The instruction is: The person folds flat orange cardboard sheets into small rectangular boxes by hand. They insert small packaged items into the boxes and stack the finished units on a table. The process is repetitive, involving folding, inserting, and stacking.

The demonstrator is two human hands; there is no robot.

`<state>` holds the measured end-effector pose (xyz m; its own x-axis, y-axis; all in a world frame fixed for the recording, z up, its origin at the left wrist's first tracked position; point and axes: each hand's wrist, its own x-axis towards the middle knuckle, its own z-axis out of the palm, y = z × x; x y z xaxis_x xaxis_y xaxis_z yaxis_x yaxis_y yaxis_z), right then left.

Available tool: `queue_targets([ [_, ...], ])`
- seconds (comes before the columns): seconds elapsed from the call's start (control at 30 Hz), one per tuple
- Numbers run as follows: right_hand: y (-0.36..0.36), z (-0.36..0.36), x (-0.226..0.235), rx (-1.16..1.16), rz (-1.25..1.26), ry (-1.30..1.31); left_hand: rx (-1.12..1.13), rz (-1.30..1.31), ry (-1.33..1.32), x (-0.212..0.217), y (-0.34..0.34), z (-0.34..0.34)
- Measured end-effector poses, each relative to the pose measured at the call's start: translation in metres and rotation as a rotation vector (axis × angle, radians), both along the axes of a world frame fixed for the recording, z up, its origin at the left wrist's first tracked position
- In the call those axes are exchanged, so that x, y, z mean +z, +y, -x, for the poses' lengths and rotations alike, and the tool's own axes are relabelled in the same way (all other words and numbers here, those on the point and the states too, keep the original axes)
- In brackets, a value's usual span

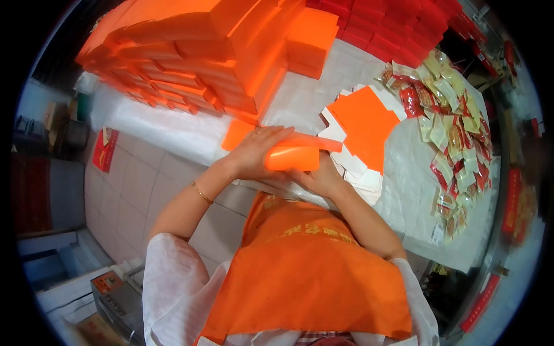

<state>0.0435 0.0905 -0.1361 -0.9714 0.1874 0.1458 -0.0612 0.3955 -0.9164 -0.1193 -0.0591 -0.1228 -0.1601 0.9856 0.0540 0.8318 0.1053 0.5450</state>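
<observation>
Near the table's front edge, both hands hold an orange cardboard box (292, 160) that looks partly folded, with a flap standing along its far side. My left hand (258, 151) wraps over its left end, fingers closed on the card. My right hand (324, 180) grips the lower right side; some of its fingers are hidden behind the card. Just right of the hands lies a stack of flat orange-and-white box blanks (367, 124). Another orange piece (233, 136) shows beyond my left hand; whether it joins the held box I cannot tell.
A tall pile of orange boxes (190, 57) fills the far left of the table, with red boxes (386, 29) at the back. Small sealed food packets (453, 124) are heaped at the right. A white plastic sheet (404, 199) covers the table. A grey machine (118, 303) stands lower left.
</observation>
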Motion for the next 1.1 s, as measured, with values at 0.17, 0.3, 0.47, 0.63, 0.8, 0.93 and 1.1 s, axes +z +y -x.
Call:
queue_targets([
  [0.17,0.002,0.012,0.018,-0.007,-0.021,0.016,0.074,-0.077,-0.029,0.022,0.001,0.003],
  [0.3,0.011,0.005,0.069,0.097,-0.151,0.022,0.159,-0.277,0.046,0.053,0.002,-0.015],
  [0.47,0.026,-0.013,0.125,0.005,-0.405,0.162,0.318,-0.538,-0.036,0.071,0.016,-0.044],
  [0.63,0.030,-0.030,0.151,-0.640,-0.371,0.695,0.521,-0.721,-0.879,0.089,0.039,-0.071],
  [0.8,0.034,-0.034,0.099,-0.437,0.152,0.346,0.403,-0.681,-0.715,0.058,0.067,-0.094],
  [0.93,0.042,-0.041,0.087,-0.537,0.114,0.366,0.240,-0.592,-0.600,0.034,0.069,-0.103],
  [1.1,0.050,-0.044,0.074,-0.648,0.220,0.492,0.167,-0.665,-0.706,0.033,0.090,-0.114],
])
